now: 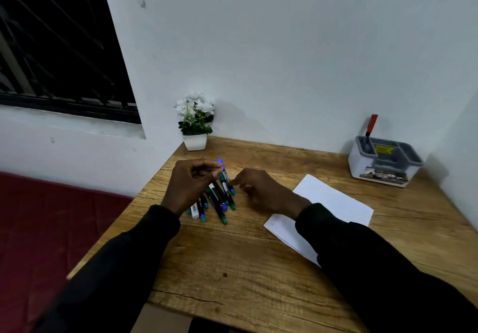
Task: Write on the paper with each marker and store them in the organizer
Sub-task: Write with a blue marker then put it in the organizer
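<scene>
The left hand (190, 186) is covering the far ends of the markers (217, 203) piled on the desk (232, 268). It and the right hand (261, 193) are pinching a blue marker (225, 173), hiding its middle. The right sleeve (362, 255) is covering the near corner of the paper (333, 200), where a faint mark is showing too small to read. The red marker (372, 124) is standing with its lower end hidden inside the organizer (362, 167), whose labels are too blurred to read.

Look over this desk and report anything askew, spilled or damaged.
Nothing spilled or broken. The markers lie in a crossed heap at the left of the desk, and the paper sits skewed to the desk edge, partly under the right sleeve. Dark scuffs mark the wall.
</scene>
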